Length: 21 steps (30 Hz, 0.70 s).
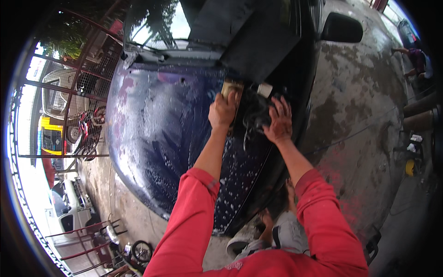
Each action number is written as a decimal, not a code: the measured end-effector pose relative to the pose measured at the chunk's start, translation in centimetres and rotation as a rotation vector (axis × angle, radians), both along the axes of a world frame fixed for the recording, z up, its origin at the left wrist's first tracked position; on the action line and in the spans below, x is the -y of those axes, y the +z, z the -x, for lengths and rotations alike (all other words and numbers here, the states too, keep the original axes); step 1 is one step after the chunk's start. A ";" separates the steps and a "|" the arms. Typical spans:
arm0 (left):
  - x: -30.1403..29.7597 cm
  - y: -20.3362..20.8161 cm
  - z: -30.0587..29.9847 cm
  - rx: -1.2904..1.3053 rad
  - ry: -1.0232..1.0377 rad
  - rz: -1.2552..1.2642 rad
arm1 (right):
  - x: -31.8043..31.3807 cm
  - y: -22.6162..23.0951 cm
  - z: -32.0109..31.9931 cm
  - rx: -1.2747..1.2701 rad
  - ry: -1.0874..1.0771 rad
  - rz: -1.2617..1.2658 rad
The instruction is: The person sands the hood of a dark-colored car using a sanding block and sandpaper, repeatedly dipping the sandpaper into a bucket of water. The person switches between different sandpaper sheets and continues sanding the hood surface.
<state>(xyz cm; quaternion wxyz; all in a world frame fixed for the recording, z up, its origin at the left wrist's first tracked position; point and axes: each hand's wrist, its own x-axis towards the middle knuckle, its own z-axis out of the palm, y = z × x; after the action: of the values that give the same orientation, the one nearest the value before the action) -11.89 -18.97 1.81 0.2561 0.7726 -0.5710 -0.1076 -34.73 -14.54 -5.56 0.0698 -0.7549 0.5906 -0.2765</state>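
Note:
Before me spreads the wet, dark blue hood (157, 124) of a car, streaked with whitish suds and droplets. My left hand (223, 110) is closed around a tan, flat sanding block (232, 87) pressed against the hood near the windshield. To its right, my right hand (279, 121) rests on the hood's side with its fingers stretched out. Between the hands lies a dark, wet-looking patch (254, 113) with grey streaks; whether it is a cloth or suds I cannot tell. A small off-white block (265, 90) sits just above my right fingers.
Dark sheets (260, 46) cover part of the windshield. A side mirror (342, 27) juts out at the upper right. Wet concrete floor (355, 92) lies to the right, with another person (417, 62) far off. A metal mesh fence (69, 87) and motorcycles (87, 129) stand left.

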 end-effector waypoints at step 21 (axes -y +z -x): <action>1.6 0.0 0.7 0.117 0.134 -0.136 | -5.4 3.3 10.4 0.140 0.268 -0.339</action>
<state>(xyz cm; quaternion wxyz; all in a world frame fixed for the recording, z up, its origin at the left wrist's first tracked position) -12.55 -20.61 1.76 0.1759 0.8294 -0.5236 -0.0834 -45.12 -9.19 -2.28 0.2726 -0.7831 0.5168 -0.2130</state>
